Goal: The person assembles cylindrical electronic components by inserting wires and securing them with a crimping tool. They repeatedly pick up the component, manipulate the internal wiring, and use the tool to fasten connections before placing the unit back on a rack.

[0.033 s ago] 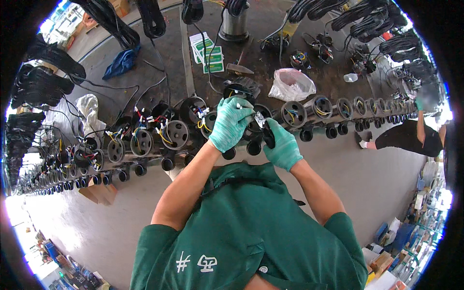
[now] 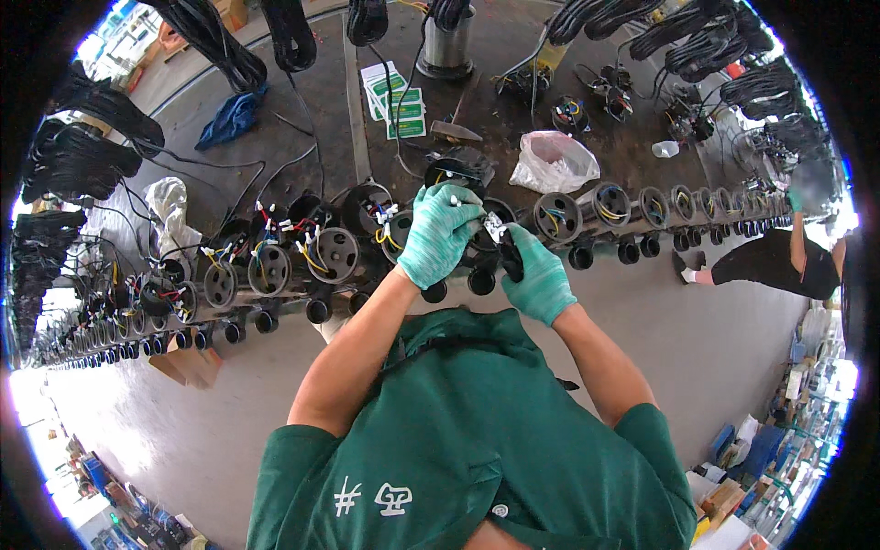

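Note:
Both hands wear green gloves and meet over the row of black round housings at the table's front edge. My left hand (image 2: 438,240) is closed in a pinch, with a small white-tipped wire end (image 2: 454,201) at its fingers. My right hand (image 2: 539,282) is wrapped around hand pliers (image 2: 496,229) with a silver head and black handles. The head of the pliers points at my left fingertips; whether it touches the wire is hidden. Just beyond my left hand sits a black round housing (image 2: 449,170). Next to my left wrist, another housing (image 2: 396,234) has yellow wires in it.
Housings with coloured wires (image 2: 332,255) line the table edge on both sides. Farther back lie a hammer (image 2: 455,130), green-and-white cards (image 2: 405,115), a clear plastic bag (image 2: 554,160), a blue cloth (image 2: 229,119) and black cable bundles (image 2: 206,41). Another person (image 2: 775,257) stands at far right.
Hardly anything differs. My right hand and the pliers have shifted very slightly; the left hand keeps its pinch.

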A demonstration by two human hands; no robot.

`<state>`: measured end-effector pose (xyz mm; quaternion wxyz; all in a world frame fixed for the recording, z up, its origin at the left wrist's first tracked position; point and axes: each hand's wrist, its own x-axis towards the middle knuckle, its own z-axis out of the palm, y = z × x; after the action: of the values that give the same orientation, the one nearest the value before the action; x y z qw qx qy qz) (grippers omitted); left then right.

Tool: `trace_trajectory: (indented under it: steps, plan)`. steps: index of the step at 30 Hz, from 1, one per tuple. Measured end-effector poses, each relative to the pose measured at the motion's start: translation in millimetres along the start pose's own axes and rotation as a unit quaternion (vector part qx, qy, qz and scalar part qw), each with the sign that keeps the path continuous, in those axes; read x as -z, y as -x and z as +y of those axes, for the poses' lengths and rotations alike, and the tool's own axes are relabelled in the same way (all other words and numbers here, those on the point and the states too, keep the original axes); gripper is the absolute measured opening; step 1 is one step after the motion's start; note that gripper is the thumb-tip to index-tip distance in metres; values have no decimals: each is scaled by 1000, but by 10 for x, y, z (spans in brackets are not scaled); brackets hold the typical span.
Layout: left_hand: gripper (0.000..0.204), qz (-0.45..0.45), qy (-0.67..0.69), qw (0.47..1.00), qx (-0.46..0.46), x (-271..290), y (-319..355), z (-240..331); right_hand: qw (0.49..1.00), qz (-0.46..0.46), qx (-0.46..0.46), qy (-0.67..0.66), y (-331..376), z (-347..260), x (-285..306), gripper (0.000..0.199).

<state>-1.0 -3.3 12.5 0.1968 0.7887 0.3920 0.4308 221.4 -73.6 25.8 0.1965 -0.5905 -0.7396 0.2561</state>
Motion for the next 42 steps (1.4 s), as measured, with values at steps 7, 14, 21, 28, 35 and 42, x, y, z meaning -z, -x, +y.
trace_trajectory:
  steps: [7,14,21,28,35,42]
  plan:
    - [31,7,10,1000,-21,39,3,8,994,-41,25,101,-76,-234,377,88]
    - [27,11,21,1000,-20,0,-3,-18,989,-72,51,116,-116,-211,507,88]
    - [27,4,16,1000,-21,1,-6,-36,993,-56,51,90,-130,-162,421,87]
    - [27,4,17,1000,-7,-2,-17,-28,995,-49,47,69,-106,-93,355,85]
    - [27,-2,-24,1000,-5,23,-17,36,996,-52,50,56,-72,-80,317,80]
    - [25,7,9,1000,-11,-8,-33,22,998,-66,-15,16,-63,-66,199,77]
